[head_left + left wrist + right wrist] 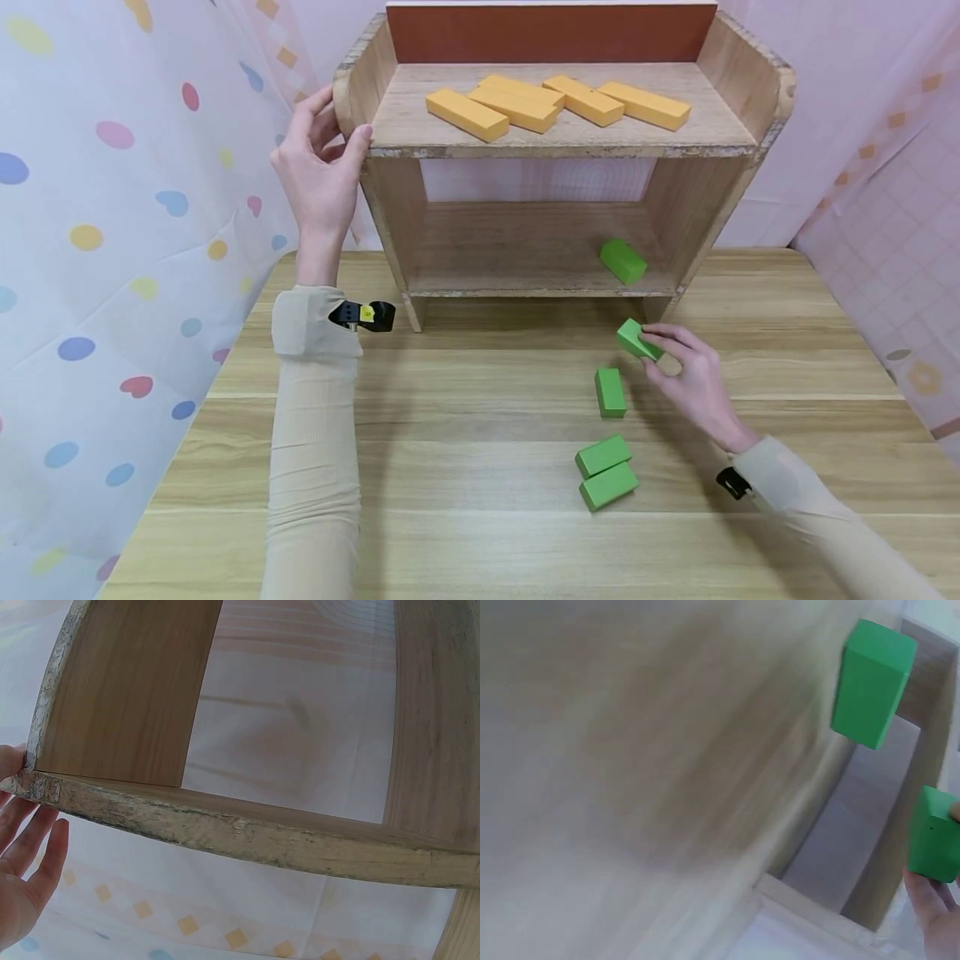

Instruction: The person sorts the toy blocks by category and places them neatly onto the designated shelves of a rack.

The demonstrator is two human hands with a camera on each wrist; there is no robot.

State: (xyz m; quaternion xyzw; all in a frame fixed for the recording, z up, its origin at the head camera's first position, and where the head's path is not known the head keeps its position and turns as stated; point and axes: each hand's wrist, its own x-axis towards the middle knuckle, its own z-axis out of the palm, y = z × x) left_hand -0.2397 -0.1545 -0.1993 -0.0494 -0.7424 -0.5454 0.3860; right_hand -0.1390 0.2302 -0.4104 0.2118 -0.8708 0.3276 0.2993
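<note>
My left hand [321,171] grips the left side panel of a wooden shelf [525,215], thumb at the front edge of its upper board. In the left wrist view, the fingers [51,859] wrap the panel's rough edge. My right hand [693,375] pinches a green block [632,337] just in front of the shelf's lower right. That held block [931,838] also shows at the right edge of the right wrist view. On the lower board lies one green block [623,261]. Another green block [611,393] is on the table, left of the right hand.
Two more green blocks [604,456] lie side by side nearer the front of the wooden table [465,517]. Several orange blocks [467,114] rest on the shelf's upper board. A dotted curtain [135,250] hangs at the left, and a pink patterned one [900,200] at the right.
</note>
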